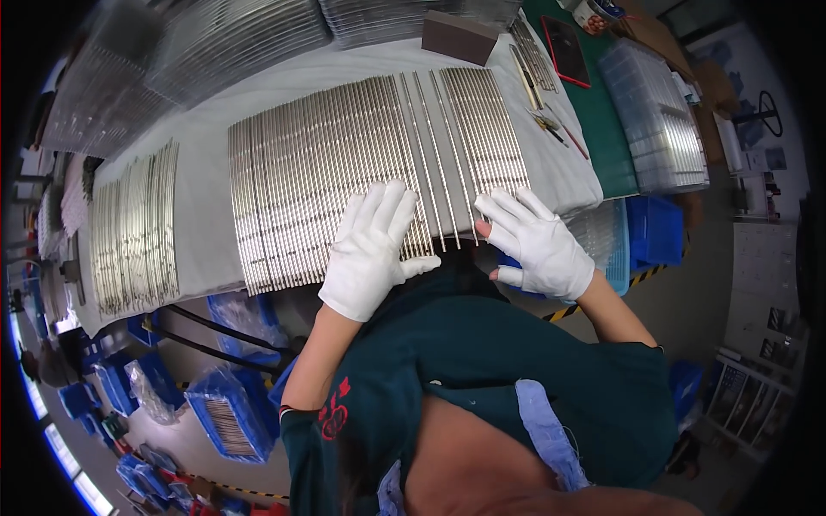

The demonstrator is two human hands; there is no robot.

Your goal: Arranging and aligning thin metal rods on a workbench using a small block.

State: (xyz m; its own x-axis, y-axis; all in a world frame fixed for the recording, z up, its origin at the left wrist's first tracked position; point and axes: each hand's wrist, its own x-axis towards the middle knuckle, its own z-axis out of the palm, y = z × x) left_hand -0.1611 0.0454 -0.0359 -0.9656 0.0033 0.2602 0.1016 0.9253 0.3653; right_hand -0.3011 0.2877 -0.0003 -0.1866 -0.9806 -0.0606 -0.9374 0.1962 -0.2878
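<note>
My left hand [368, 251], in a white glove, lies flat with spread fingers over the near right end of a wide row of thin silver metal rods [314, 163]. My right hand [540, 247] wears a white glove with bare thumb and fingertip showing. Its fingers are stretched over the near ends of a narrower row of rods [486, 125]. Between the two rows a few single rods [446, 159] lie spaced apart. Another batch of rods [136, 232] rests farther left on the white cloth [205, 198].
Clear plastic trays [232, 43] are stacked along the back, beside a dark block [459, 37]. Small tools [547, 125] and a red-edged phone or tablet [565, 52] lie at the right. More clear trays [658, 116] stand there. Blue bins [231, 413] sit on the floor.
</note>
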